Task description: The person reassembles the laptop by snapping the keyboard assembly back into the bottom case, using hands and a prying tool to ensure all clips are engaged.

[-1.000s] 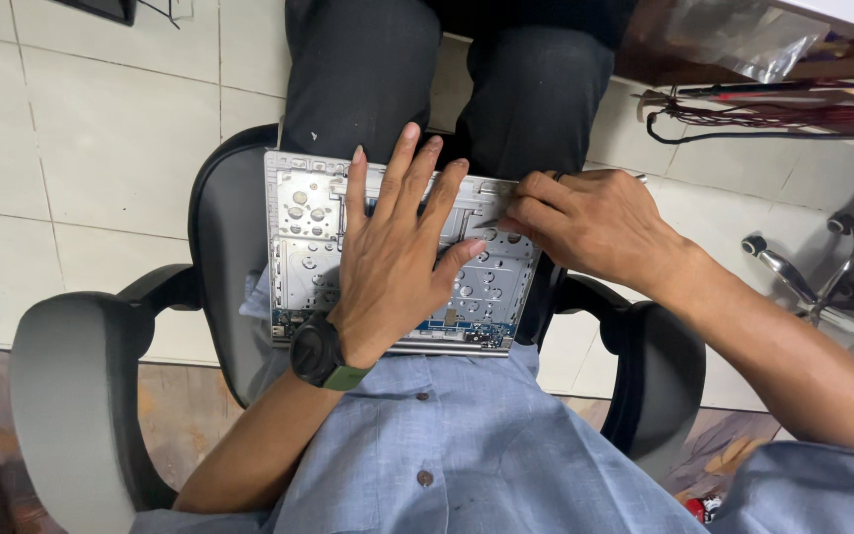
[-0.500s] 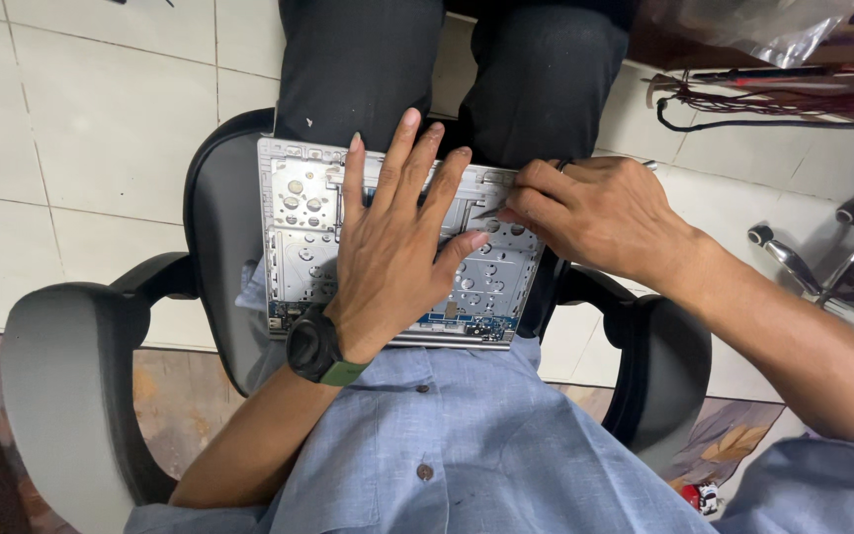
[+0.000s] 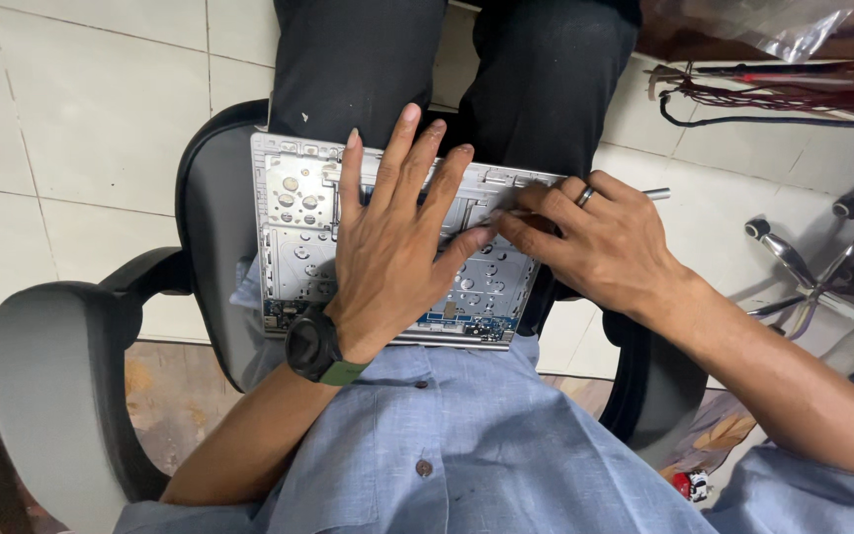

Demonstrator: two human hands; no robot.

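Note:
An opened silver laptop base (image 3: 294, 227) lies on my lap, its inner metal frame and a strip of blue circuit board facing up. My left hand (image 3: 392, 247) rests flat on its middle with fingers spread, a dark watch on the wrist. My right hand (image 3: 600, 242), wearing a ring, grips a thin metal tool (image 3: 656, 194) like a pen. The tool's tip is hidden under my fingers near the base's upper right part.
I sit in a grey and black office chair (image 3: 61, 386) over a white tiled floor. Red and black cables (image 3: 773, 99) and a clear plastic bag lie at the upper right. A chrome chair base (image 3: 808, 272) stands at the right.
My right hand has shifted slightly over the laptop base's right part, and the tool's end now sticks out past it. My left hand stays flat in place.

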